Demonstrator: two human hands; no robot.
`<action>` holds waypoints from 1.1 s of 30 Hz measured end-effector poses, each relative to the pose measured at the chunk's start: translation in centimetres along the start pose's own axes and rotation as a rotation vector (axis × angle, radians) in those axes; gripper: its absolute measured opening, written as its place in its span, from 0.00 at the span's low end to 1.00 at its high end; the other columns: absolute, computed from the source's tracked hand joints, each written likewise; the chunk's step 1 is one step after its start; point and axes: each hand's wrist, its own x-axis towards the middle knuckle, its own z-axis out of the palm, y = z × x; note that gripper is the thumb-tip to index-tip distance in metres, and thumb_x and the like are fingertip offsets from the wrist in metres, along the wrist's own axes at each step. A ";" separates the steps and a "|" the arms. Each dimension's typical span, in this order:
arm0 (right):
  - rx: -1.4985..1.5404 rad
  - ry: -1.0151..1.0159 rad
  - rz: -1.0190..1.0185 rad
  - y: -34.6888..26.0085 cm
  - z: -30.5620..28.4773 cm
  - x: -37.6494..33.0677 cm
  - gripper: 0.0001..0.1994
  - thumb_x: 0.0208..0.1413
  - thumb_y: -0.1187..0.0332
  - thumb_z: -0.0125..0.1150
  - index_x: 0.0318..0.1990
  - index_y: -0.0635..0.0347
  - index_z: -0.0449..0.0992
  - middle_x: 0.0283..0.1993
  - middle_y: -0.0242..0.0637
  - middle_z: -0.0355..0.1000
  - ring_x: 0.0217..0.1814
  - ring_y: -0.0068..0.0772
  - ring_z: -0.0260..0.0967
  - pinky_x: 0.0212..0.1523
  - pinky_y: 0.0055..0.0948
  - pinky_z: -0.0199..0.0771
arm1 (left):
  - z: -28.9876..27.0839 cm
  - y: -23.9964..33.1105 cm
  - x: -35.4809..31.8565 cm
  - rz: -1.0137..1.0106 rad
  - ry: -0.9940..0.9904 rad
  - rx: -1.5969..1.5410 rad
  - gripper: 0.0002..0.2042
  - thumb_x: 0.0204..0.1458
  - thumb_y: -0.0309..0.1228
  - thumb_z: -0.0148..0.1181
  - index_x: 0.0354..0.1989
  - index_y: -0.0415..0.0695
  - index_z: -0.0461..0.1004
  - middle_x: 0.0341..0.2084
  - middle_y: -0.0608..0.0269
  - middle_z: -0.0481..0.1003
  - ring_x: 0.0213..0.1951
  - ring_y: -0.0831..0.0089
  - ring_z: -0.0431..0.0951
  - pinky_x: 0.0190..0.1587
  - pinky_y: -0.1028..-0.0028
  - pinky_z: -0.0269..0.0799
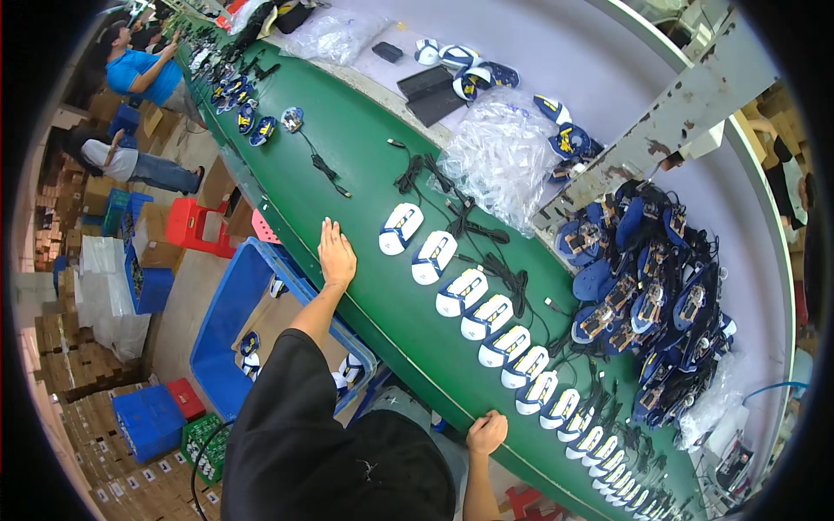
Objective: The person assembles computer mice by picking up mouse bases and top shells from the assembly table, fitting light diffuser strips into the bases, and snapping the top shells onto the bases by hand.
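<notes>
My left hand (337, 253) lies flat on the near edge of the green conveyor belt (365, 300), fingers stretched out, holding nothing. Farther down the belt on the right, my right hand (488, 432) rests on the same edge with its fingers curled into a loose fist; nothing shows in it. A long row of white and blue computer mice (400, 228) runs along the belt beyond both hands, their black cables (514, 282) bundled on the far side. Neither hand touches a mouse. The second mouse (433, 257) in the row sits to the right of my left hand.
Blue mouse parts (647, 286) are heaped on the shelf at right, near clear plastic bags (499, 148). A metal post (660, 113) slants over the shelf. A blue bin (228, 304) with a few mice stands beside me. Two people (149, 76) are at the far left, near a red stool (191, 224).
</notes>
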 end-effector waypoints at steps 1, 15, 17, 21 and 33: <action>0.009 -0.002 -0.003 0.1 0.0 0.0 0.04 0.45 0.77 0.51 0.31 0.63 0.68 0.27 0.44 0.62 0.29 0.49 0.62 0.32 0.43 0.61 | -0.1 -0.1 0.1 -0.009 -0.028 0.010 0.20 0.62 0.31 0.41 0.61 0.36 0.62 0.66 0.50 0.56 0.68 0.59 0.54 0.64 0.61 0.55; 0.048 -0.159 0.062 -0.5 -0.7 0.2 0.05 0.47 0.77 0.53 0.33 0.63 0.68 0.29 0.44 0.65 0.32 0.49 0.65 0.35 0.43 0.64 | -7.7 -0.9 10.7 0.178 -0.393 0.169 0.13 0.52 0.37 0.51 0.44 0.48 0.74 0.28 0.46 0.78 0.35 0.46 0.79 0.42 0.52 0.73; 0.036 -0.231 0.077 -0.9 -1.8 -0.1 0.05 0.47 0.76 0.54 0.33 0.63 0.68 0.29 0.43 0.66 0.33 0.49 0.66 0.34 0.43 0.65 | -7.4 -0.5 16.2 0.154 -0.260 0.142 0.12 0.52 0.40 0.52 0.36 0.47 0.76 0.28 0.46 0.78 0.36 0.47 0.79 0.42 0.53 0.73; -0.102 -0.342 0.035 -2.0 -3.4 -0.1 0.03 0.46 0.73 0.58 0.29 0.60 0.71 0.27 0.40 0.67 0.32 0.47 0.67 0.33 0.43 0.67 | -2.1 0.3 30.2 -0.119 0.046 -0.250 0.17 0.52 0.44 0.54 0.39 0.44 0.78 0.34 0.43 0.78 0.40 0.45 0.78 0.47 0.55 0.72; -0.268 -0.401 0.182 -5.4 -3.8 4.7 0.07 0.48 0.66 0.63 0.24 0.57 0.74 0.26 0.42 0.72 0.27 0.50 0.70 0.28 0.42 0.73 | 8.9 4.2 50.6 -0.676 0.026 -1.239 0.15 0.56 0.28 0.59 0.46 0.28 0.69 0.42 0.44 0.74 0.37 0.60 0.80 0.39 0.70 0.81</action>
